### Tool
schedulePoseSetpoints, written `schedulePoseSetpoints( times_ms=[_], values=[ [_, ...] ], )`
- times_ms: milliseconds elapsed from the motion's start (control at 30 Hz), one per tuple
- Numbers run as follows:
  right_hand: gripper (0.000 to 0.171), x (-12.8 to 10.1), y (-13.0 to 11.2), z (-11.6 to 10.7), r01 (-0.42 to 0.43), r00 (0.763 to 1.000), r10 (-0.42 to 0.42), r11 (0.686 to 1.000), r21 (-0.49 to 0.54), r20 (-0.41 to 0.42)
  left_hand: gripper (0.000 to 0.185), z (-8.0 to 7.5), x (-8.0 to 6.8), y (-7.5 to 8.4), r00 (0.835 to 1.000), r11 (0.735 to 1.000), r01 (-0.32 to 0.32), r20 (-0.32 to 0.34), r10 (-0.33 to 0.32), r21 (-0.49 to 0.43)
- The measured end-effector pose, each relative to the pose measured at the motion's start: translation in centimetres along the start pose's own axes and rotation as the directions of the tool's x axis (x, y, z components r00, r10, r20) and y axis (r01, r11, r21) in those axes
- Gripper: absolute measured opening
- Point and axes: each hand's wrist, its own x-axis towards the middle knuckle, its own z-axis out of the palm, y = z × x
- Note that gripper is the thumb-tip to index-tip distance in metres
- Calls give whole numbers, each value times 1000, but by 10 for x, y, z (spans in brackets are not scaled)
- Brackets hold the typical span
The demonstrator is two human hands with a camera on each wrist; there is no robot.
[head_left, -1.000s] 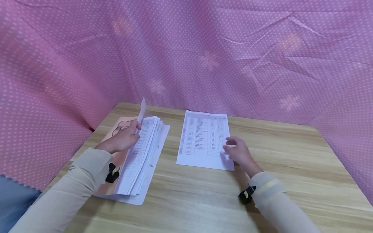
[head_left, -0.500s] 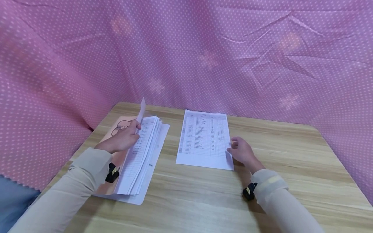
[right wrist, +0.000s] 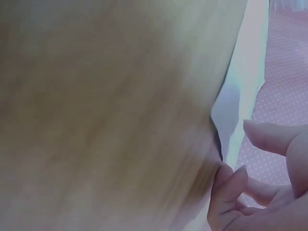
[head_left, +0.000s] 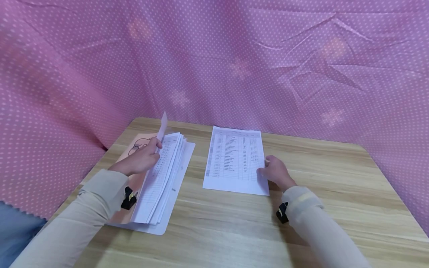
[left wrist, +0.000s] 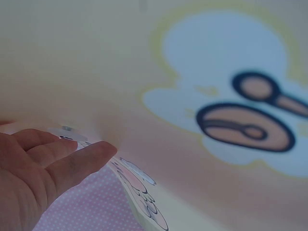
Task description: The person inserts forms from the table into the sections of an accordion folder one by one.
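My left hand (head_left: 142, 158) grips the raised peach cover (head_left: 127, 182) of a folder (head_left: 167, 221) at its edge. Inside the folder lies a stack of printed sheets (head_left: 157, 186). Up close in the left wrist view, a finger and the thumb of the left hand (left wrist: 57, 166) meet the cover (left wrist: 159, 62), which shows a cartoon print. My right hand (head_left: 275, 172) is at the right edge of a single printed sheet (head_left: 231, 160), thumb over the paper. In the right wrist view, fingertips (right wrist: 228, 185) touch the sheet's edge (right wrist: 231, 103), with one digit apart from it.
The wooden table (head_left: 228, 230) carries the folder at the left and the single sheet at the middle back. A pink dotted curtain (head_left: 214, 67) hangs behind and along the sides. Black wrist devices (head_left: 129, 199) hang below the sleeves.
My right hand drew back slightly from the single sheet, then came in again, with its thumb over the sheet's right edge. The left hand and the folder stay in place.
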Motion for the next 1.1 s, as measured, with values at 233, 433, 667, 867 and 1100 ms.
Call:
schedulePoseSetpoints(
  times_ms=[233, 433, 667, 867, 1100],
  values=[
    [33, 8, -6, 2, -11, 999, 8, 997, -79, -41, 31, -1, 0, 0, 1000, 1000, 19, -4, -19, 7],
    [43, 9, -6, 0, -73, 997, 72, 997, -38, -20, 30, -2, 0, 1, 1000, 1000, 3, -6, -3, -7],
    [50, 10, -4, 2, -49, 999, 49, 999, 0, -21, 29, -2, 0, 1, 1000, 1000, -2, -18, 2, 1],
    [43, 7, -6, 4, -18, 999, 18, 1000, 8, -36, 30, -1, 0, 0, 1000, 1000, -2, -21, 2, 6],
    [36, 6, -6, 6, -21, 1000, 22, 999, 25, -19, 30, 0, -1, 0, 1000, 1000, -7, -26, 7, 2]
  ],
)
